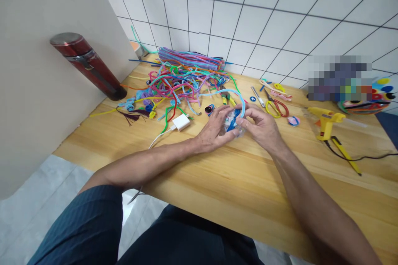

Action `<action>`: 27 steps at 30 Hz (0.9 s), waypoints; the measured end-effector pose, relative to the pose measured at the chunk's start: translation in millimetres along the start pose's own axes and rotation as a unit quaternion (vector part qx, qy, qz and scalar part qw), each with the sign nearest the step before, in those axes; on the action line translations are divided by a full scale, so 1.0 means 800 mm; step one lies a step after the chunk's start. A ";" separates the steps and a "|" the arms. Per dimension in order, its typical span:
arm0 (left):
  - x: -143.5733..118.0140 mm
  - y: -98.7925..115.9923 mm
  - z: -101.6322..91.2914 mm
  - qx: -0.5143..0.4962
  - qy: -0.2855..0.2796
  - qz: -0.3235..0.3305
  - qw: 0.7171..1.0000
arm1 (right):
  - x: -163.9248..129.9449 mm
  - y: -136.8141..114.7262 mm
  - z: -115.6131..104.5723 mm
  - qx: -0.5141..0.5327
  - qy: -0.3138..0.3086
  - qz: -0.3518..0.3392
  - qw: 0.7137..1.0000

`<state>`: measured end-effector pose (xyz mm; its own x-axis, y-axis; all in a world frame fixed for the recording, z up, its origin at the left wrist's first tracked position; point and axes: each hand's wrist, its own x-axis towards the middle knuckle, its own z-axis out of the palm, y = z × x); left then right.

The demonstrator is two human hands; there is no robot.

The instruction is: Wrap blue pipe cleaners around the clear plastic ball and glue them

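Blue-and-white craft piece (232, 123) sits pinched between both hands just above the wooden surface (236, 182), near the centre of the frame. The left hand (216, 129) holds it in a narrow grip, thumb and fingers closed on its left side, while the right hand (261, 126) closes on its right side with the fingertips curled over it. A light blue pipe cleaner (228, 93) arches from the piece up and to the left, its near end running under the right hand's fingers. Just left of the hands lies a white charger (180, 122) with its cable trailing toward the surface's near edge. Beyond the hands, in the upper middle of the frame, spreads a tangled pile of coloured pipe cleaners (183, 76). To the right lie yellow-and-red scissors (276, 107), and farther right a yellow glue gun (326, 122) stands on the surface with its black cord running off to the right edge. A red flask (88, 66) leans at the upper left, against the pale wall panel.
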<state>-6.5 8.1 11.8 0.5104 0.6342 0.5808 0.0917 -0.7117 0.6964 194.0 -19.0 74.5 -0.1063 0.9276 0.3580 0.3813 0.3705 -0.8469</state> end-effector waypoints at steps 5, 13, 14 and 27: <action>0.002 0.009 -0.009 -0.028 -0.009 -0.030 0.999 | -0.001 -0.007 0.001 -0.013 -0.006 -0.012 1.000; 0.006 0.007 -0.006 -0.015 -0.005 -0.040 0.999 | -0.003 -0.009 -0.001 0.029 -0.018 0.029 0.999; 0.006 0.006 -0.006 -0.013 -0.003 -0.039 0.999 | -0.003 -0.010 -0.002 0.047 -0.027 0.045 0.998; 0.007 0.003 0.000 0.006 0.011 -0.005 1.000 | -0.002 0.002 -0.001 0.064 -0.032 0.051 0.996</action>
<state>-3.5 9.8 16.3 0.4904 0.6476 0.5832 0.1068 -0.7088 0.6973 195.3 -19.9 72.7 -0.1322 0.9605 0.2449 0.2730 0.2728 -0.9225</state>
